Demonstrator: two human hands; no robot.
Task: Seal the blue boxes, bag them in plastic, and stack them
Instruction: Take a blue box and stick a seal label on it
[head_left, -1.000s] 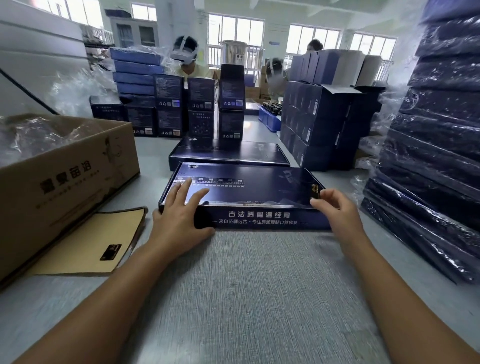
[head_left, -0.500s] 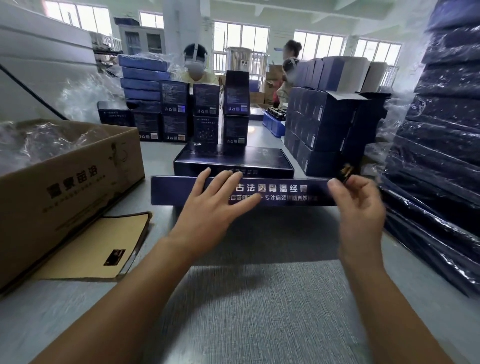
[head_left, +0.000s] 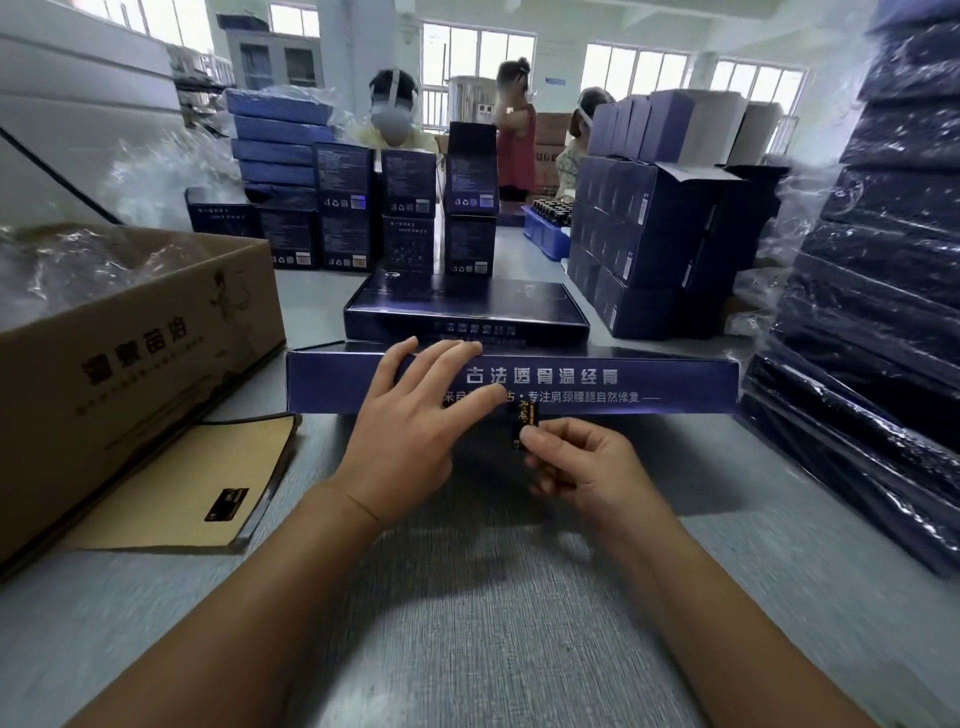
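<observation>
A flat blue box (head_left: 597, 384) lies across the grey table just ahead of me, its long printed side facing me. My left hand (head_left: 415, 415) presses straight fingers against that side, left of its middle. My right hand (head_left: 576, 467) pinches a small black sticker with gold print (head_left: 523, 422) at the box's lower edge, beside my left fingertips. A second flat blue box (head_left: 467, 312) lies right behind the first. A tall stack of blue boxes in clear plastic (head_left: 872, 312) stands at the right.
An open cardboard carton (head_left: 145, 353) holding plastic bags stands at the left, with a tan sheet (head_left: 187, 483) carrying a black sticker lying beside it. Small dark boxes (head_left: 405, 208) and larger stacks (head_left: 654, 244) crowd the far table. People work behind them.
The box has been tipped so that its long side faces me. My right hand came from the box's right corner to its lower middle with the sticker. My left hand shifted right along the side.
</observation>
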